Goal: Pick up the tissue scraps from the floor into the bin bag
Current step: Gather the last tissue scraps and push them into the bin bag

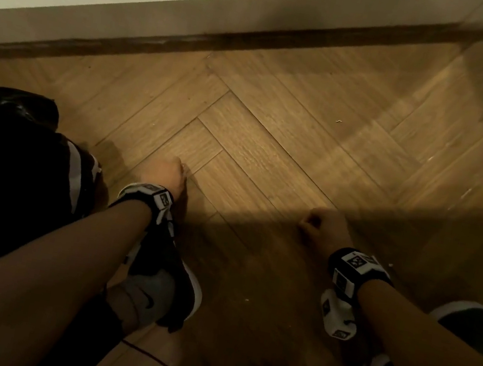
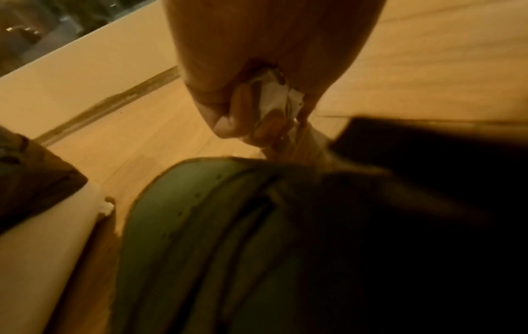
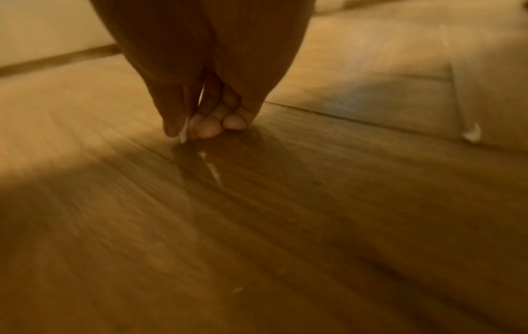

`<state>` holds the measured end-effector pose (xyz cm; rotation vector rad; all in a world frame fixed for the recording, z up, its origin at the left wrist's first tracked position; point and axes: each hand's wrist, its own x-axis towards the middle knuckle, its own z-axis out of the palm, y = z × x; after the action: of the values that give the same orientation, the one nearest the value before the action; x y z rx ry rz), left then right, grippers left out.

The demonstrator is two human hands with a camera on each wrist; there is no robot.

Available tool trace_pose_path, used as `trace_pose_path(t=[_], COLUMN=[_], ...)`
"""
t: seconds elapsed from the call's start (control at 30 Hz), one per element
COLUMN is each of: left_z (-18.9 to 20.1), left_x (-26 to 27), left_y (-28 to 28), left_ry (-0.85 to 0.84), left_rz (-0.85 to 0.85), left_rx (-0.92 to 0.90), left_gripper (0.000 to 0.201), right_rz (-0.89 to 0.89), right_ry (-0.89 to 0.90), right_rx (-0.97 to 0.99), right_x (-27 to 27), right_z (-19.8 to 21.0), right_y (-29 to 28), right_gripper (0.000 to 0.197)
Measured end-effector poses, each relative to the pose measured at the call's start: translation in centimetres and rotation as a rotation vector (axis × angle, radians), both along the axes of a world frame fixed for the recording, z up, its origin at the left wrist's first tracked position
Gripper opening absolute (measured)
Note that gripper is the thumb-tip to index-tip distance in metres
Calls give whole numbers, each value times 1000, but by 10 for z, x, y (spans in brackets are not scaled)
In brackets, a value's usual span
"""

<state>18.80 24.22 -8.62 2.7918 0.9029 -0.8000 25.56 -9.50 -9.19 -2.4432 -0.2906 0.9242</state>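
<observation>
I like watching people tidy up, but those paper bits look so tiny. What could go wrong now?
1. The left hand already grips a wad of tissue scraps; grabbing more might let some slip out.
2. The right hand pinches a thin scrap by its edge, so it could tear or drop.
3. Small scraps on the floor lie in dim light, easy to miss.
4. The bin bag sits far left, a long carry.

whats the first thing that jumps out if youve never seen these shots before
Two bare forearms with black-and-white wrist cameras reach down to a herringbone wood floor. The left hand grips crumpled white tissue scraps in its curled fingers, while the right hand pinches a small white scrap at floor level. A black bin bag slumps at the far left by the person's shoe.
</observation>
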Motion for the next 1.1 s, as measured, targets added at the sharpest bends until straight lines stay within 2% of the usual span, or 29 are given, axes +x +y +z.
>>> trace_pose_path(t=[0.1,0.17,0.23,0.33,0.4,0.57,0.73,0.83,1.0,1.1], left_z=[5,15,33,66,88,135,169,184,204,211], left_x=[3,6,6,1,-2,-19,-59,-78,-101,-111], left_y=[-5,-12,-34,-82,-110,-152,-185,-197,-217,-221], left_ry=[32,77,91,25,-47,-253,-349,-379,-443,-501], left_rz=[-73,-105,-67,142,268,564,962,1083,1077,1002], left_rx=[-39,-175,-384,-801,-996,-1162,-1531,-1598,-1539,-1474], left_gripper=[25,26,21,28,29,29,39,46,46,44], right_rz=[-76,-100,-133,-160,-143,-188,-112,32,283,241], right_ry=[51,72,84,114,89,-55,-166,-306,-510,-525], right_rx=[43,84,147,256,308,481,514,456,284,219], right_x=[-8,-13,-17,-28,-35,-53,-80,-98,-130,-139], right_z=[12,25,41,71,94,151,200,220,239,244], right_y=[7,16,27,44,53,44,30,25,22,22], right_gripper=[6,7,6,3,5,10,11,16,10,18])
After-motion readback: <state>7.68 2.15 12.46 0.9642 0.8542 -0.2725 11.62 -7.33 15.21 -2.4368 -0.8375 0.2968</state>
